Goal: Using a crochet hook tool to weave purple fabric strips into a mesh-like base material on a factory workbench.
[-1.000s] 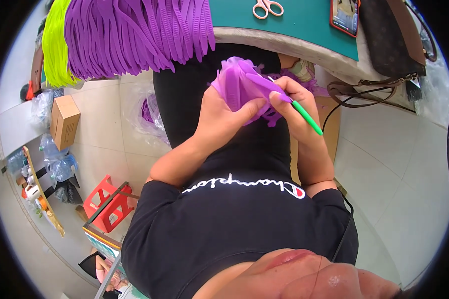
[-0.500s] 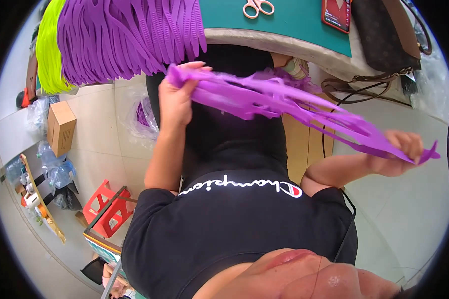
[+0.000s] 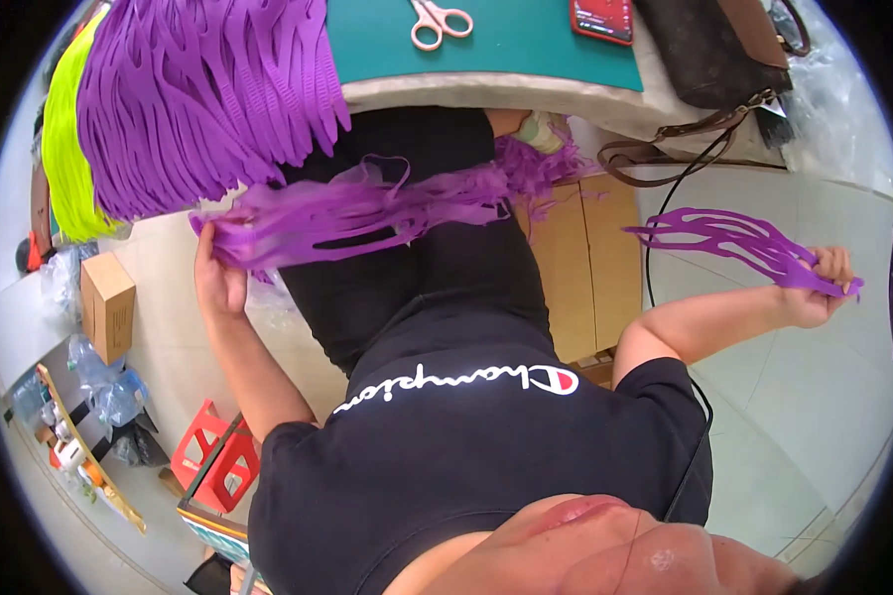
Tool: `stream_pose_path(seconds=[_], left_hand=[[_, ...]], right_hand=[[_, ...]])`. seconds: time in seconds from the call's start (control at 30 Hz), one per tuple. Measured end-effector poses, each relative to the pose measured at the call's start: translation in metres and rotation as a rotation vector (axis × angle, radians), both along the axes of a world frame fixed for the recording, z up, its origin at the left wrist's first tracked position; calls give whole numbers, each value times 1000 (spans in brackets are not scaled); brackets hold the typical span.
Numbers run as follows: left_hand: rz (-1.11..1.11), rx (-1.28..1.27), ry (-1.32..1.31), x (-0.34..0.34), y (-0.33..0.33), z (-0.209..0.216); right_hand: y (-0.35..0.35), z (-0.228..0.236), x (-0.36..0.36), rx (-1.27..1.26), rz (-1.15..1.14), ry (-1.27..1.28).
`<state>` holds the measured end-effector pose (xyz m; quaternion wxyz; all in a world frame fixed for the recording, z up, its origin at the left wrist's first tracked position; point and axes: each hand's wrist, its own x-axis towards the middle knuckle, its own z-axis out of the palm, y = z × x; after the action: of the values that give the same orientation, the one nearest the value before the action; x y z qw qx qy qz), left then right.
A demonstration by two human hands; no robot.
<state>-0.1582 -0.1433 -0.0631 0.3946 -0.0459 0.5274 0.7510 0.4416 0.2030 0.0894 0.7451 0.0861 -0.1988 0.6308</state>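
Note:
My left hand (image 3: 220,278) is closed around one end of a loose bundle of thin purple strips (image 3: 337,226). The bundle stretches rightward over my lap and is partly smeared by motion. Far out to the right, my right hand (image 3: 822,290) grips a separate purple web of narrow strips (image 3: 734,238), whose loose ends point back toward my lap. Between the two pieces there is a gap. Just beyond my left hand, a thick row of purple straps with ridged ends (image 3: 208,89) hangs over the table edge, beside a row of yellow-green straps (image 3: 67,139).
Pink-handled scissors (image 3: 441,22) and a red-cased phone (image 3: 602,18) lie on the green mat (image 3: 506,55). A brown bag (image 3: 714,55) sits at the right. Shredded purple scraps (image 3: 546,164) are gathered under the table edge. A cardboard box (image 3: 107,305) and red stool (image 3: 216,456) stand left.
My hands have moved apart. The single purple bundle stretched between them is now two pieces, the larger in my left hand. My left hand has shifted left and nearer; the view has shifted slightly.

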Motion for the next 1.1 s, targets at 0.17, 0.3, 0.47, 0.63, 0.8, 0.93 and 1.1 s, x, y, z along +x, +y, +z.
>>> stream_pose_path(seconds=[0.17,0.3,0.47,0.63,0.8,0.93,1.1], left_hand=[[-428,263,-278,52,33,36],[-490,232,-391,113,74,74],[-641,249,-27,151,107,90],[-660,256,45,169,120,93],[-670,248,142,165,117,89],[-660,256,144,162,115,85],[-665,212,259,163,111,87]], right_hand=[[-53,8,-103,31,260,-372],[-84,-15,-168,-47,550,-644],[-115,-46,-244,-55,738,-838],[-136,-57,-276,-58,578,-1135],[-141,-65,-280,-2,547,-1278],[-144,-72,-270,168,722,-1093],[-141,-70,-271,185,773,-1171]])
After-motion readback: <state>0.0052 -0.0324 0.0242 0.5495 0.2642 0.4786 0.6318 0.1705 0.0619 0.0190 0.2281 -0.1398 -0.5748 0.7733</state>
